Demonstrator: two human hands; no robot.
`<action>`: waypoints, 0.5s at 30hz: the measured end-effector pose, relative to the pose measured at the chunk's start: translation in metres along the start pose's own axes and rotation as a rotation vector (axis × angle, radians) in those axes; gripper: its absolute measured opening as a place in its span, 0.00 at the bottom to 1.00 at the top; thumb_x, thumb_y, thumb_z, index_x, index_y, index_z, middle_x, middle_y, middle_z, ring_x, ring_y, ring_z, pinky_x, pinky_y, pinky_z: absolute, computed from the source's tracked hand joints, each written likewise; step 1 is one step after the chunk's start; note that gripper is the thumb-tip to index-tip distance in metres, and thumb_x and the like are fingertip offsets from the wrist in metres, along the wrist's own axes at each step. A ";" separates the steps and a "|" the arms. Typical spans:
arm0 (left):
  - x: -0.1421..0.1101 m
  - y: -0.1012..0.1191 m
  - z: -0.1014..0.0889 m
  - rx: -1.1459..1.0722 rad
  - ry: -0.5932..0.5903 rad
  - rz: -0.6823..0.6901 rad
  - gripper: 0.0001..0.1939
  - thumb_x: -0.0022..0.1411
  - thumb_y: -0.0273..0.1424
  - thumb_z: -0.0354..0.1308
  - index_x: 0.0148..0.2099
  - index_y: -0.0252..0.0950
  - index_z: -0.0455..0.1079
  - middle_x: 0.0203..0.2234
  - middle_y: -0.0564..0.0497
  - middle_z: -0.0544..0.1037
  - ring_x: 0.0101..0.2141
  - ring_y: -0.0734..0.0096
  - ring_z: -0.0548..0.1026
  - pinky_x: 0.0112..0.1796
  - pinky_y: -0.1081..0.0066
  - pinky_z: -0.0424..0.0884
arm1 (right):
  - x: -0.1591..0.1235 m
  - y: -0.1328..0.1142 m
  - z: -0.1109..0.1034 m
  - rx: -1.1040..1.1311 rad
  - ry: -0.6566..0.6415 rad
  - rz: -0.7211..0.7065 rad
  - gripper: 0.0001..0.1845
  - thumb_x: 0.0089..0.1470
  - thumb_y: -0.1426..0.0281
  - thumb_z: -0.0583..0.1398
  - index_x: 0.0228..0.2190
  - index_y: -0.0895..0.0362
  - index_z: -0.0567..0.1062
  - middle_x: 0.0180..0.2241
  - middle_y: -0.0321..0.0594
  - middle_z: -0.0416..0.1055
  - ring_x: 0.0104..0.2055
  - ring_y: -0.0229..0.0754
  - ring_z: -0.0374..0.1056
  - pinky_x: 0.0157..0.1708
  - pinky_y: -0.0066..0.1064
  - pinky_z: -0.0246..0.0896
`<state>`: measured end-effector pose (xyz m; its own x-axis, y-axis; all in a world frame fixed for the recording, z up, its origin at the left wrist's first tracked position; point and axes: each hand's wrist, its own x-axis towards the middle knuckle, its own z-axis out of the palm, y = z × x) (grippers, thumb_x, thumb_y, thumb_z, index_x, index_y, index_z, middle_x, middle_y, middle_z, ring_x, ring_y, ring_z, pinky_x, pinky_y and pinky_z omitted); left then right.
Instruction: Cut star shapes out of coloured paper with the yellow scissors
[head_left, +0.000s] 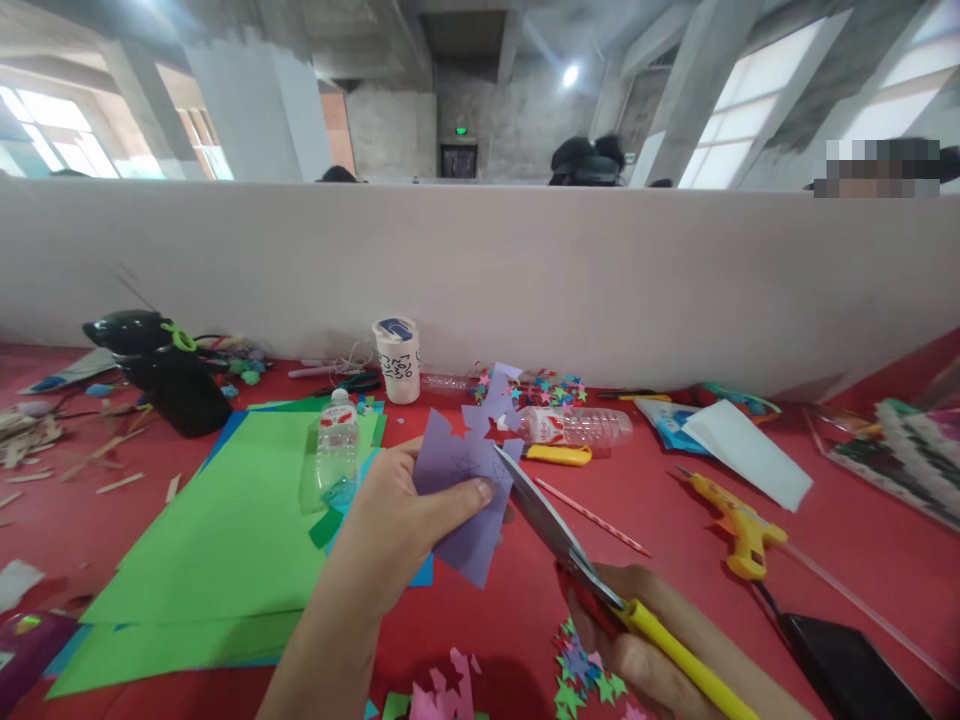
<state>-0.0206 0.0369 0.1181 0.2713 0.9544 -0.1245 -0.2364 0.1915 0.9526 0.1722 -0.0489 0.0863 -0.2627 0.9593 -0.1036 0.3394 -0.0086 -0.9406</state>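
Note:
My left hand (394, 535) pinches a piece of purple paper (469, 470) with jagged cut-out edges, thumb on its front, and holds it up over the red table (675, 520). My right hand (660, 650), low at the right, grips scissors (559, 530) with yellow and red handles. The blades point up and left, with the tips in the purple paper's right edge. Small paper stars (581, 670) in several colours lie on the table beneath my right hand.
Green and blue paper sheets (217, 540) lie at left with a clear plastic bottle (336, 450) on them. Another bottle (574, 425), a white cup (397, 358), a yellow cutter (556, 455), a yellow glue gun (739, 525), a black object (169, 370) and white paper (746, 450) lie around. A grey partition (525, 270) stands behind.

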 end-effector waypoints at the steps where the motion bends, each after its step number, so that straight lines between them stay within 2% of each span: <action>1: 0.000 0.000 0.000 0.007 0.000 0.008 0.04 0.42 0.25 0.65 0.25 0.35 0.73 0.16 0.51 0.77 0.16 0.70 0.73 0.17 0.74 0.69 | 0.000 0.000 0.000 -0.004 -0.007 0.015 0.31 0.45 0.37 0.51 0.21 0.53 0.60 0.21 0.31 0.53 0.19 0.35 0.50 0.16 0.26 0.48; 4: 0.001 -0.001 0.000 0.018 -0.006 0.021 0.04 0.42 0.25 0.65 0.25 0.35 0.74 0.17 0.51 0.78 0.16 0.70 0.73 0.19 0.74 0.69 | 0.001 -0.002 -0.001 -0.023 -0.016 0.046 0.32 0.42 0.35 0.50 0.20 0.53 0.58 0.20 0.31 0.52 0.19 0.35 0.49 0.16 0.26 0.47; 8: 0.002 -0.001 -0.001 0.012 -0.014 0.011 0.04 0.41 0.25 0.65 0.24 0.35 0.74 0.16 0.50 0.77 0.16 0.70 0.73 0.18 0.74 0.68 | -0.001 -0.003 0.000 -0.042 0.011 0.036 0.30 0.47 0.38 0.49 0.21 0.52 0.57 0.22 0.31 0.52 0.20 0.36 0.49 0.17 0.26 0.48; 15: 0.002 -0.001 -0.002 -0.005 -0.035 -0.009 0.04 0.42 0.24 0.65 0.25 0.35 0.75 0.17 0.50 0.78 0.18 0.69 0.75 0.19 0.75 0.69 | 0.000 -0.004 0.000 0.004 -0.006 0.054 0.30 0.45 0.38 0.52 0.20 0.52 0.56 0.21 0.30 0.49 0.19 0.35 0.49 0.15 0.26 0.45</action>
<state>-0.0218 0.0393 0.1165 0.3058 0.9440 -0.1234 -0.2388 0.2015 0.9499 0.1713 -0.0490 0.0904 -0.2498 0.9556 -0.1563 0.3500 -0.0614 -0.9347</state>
